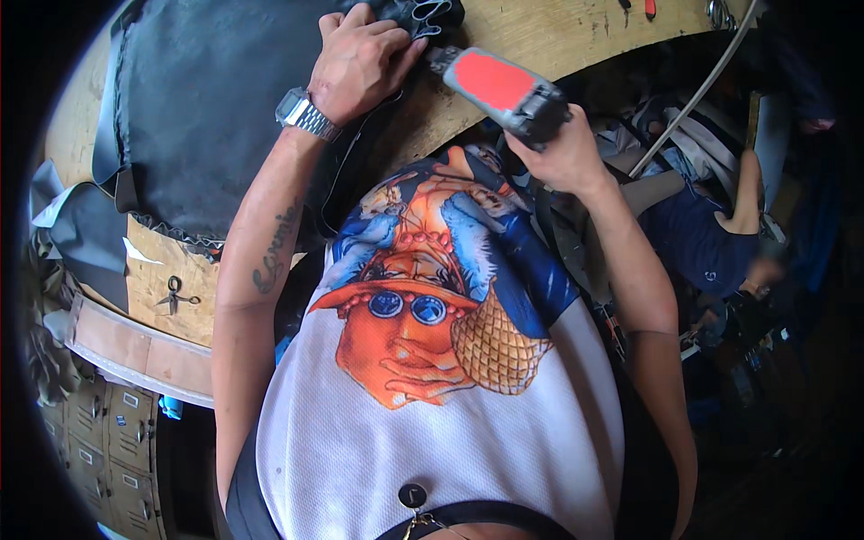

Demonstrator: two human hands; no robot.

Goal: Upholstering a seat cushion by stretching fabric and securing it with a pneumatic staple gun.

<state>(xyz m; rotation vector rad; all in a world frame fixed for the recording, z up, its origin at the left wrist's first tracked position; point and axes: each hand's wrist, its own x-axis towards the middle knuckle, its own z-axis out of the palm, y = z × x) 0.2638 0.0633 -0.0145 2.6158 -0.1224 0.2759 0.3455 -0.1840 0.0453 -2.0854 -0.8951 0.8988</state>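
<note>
My left hand (364, 63), with a metal watch on its wrist, is closed at the edge of a black leather-like upholstery cover (202, 108). Its fingers pinch and press the material near a gathered, wavy edge (434, 16). My right hand (562, 155) is wrapped round the grip of a red-and-grey staple gun (495, 83). The gun is slightly blurred, and its nose points left, close to my left fingers but apart from them. The cover lies spread across a wooden table (531, 27) and hides what is under it.
Black scissors (175, 295) lie on the wood at left, beside loose dark material (85, 238). A padded beige edge (144, 351) borders the table, above metal lockers (112, 432). At right, a pale hose (697, 94) hangs near a person in navy (697, 238).
</note>
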